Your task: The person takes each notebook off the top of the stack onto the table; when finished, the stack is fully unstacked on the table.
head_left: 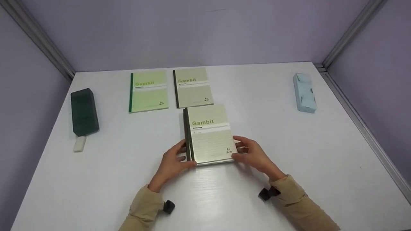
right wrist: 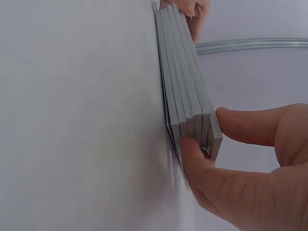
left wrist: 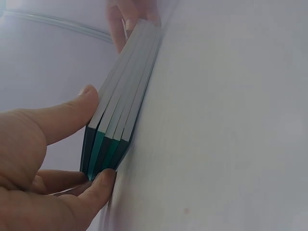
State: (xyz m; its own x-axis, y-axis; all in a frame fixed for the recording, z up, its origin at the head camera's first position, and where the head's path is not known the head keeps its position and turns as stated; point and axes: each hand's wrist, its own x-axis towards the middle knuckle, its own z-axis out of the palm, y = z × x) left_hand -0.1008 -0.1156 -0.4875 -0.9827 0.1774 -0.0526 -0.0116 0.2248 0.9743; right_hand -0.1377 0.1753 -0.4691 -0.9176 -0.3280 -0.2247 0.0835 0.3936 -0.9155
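A stack of several notebooks (head_left: 210, 141) is between my two hands at the middle of the table. The top one has a pale beige cover reading "Gambit" and a dark spine. At the spine side, my left hand (head_left: 171, 165) grips the stack, thumb at the near corner. In the left wrist view, dark and green spines (left wrist: 103, 149) alternate. My right hand (head_left: 255, 156) holds the opposite side, its thumb on the near right corner. The right wrist view shows the page edges (right wrist: 187, 91) slightly uneven, with fingers against them.
Behind the stack lie a green notebook (head_left: 149, 96) and a beige notebook (head_left: 192, 91), side by side. A dark green case (head_left: 84, 112) stands at the left, with a small white block (head_left: 79, 144) by its near end. At the far right lies a light blue case (head_left: 305, 93).
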